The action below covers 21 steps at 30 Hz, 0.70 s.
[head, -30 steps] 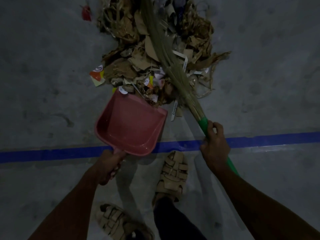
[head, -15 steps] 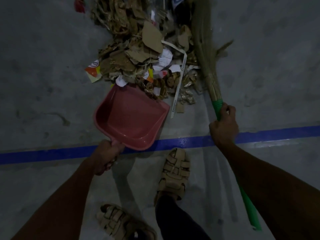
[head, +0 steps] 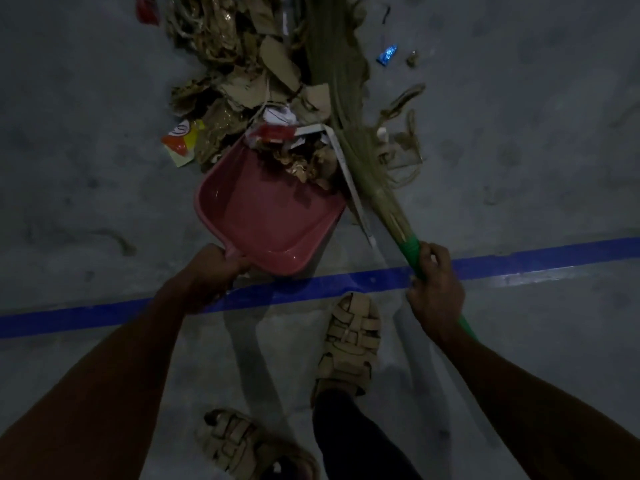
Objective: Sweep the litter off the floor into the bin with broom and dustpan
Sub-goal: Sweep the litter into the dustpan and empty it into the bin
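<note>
**Dustpan at the pile's edge, broom laid across the scraps**

Left hand (head: pixel 211 271) is curled round the short handle of a pink plastic dustpan (head: pixel 266 216), w/ the pan's open mouth pointing away from the hand & into the litter. The pan sits low on the grey concrete floor (head: pixel 86 168). Some crumpled brown paper scraps (head: pixel 304 161) lie in its far half, along w/ a red-and-white wrapper (head: pixel 273 133) at the pan's mouth; the half nearest the hand is bare pink.

Right hand (head: pixel 434 285) grips the green plastic grip of a straw broom (head: pixel 346 109), fingers wrapped round it just below where the bristles are bound. From the hand the bristles run up & to the left, fanning out over the heap of torn brown cardboard and paper litter (head: pixel 249 64), touching it. A white paper strip (head: pixel 349 181) lies between the pan's right edge & the broom.

Beyond the right hand, well apart from the heap: a small blue foil wrapper (head: pixel 387 55). Beyond the left hand, beside the pan's far left corner: an orange-yellow-white packet (head: pixel 181 140).

A blue tape line (head: pixel 519 261) crosses the floor under both hands. Nearer the body, 2 feet in beige strapped sandals (head: pixel 349 341).
</note>
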Available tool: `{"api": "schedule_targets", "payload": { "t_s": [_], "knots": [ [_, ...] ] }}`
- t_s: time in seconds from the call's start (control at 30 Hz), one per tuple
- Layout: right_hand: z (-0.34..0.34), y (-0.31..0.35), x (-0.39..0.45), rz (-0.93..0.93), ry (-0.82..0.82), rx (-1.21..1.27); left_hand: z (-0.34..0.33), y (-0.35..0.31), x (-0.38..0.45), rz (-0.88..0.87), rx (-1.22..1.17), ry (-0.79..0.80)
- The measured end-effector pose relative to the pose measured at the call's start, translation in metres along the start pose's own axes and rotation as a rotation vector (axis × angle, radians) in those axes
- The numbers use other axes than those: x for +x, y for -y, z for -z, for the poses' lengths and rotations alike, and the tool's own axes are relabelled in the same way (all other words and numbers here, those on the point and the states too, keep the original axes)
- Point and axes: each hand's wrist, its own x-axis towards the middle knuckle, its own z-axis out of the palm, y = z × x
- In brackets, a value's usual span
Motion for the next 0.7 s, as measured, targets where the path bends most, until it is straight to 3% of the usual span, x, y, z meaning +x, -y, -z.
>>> {"api": "schedule_targets", "payload": {
  "t_s": [0.2,0.43,0.7],
  "knots": [
    [0.002,0.013,-0.017,-0.019,-0.102,0.076,-0.003,-0.002,-0.013,-0.025,-0.040,0.026],
    [0.013,0.004,0.024,-0.190,-0.237,0.078,-0.008,0.025,-0.028,0.037,-0.050,0.010],
    [0.011,0.009,0.058,-0.290,-0.095,-0.022,-0.013,0.063,-0.027,0.115,-0.053,-0.007]
  ]
}}
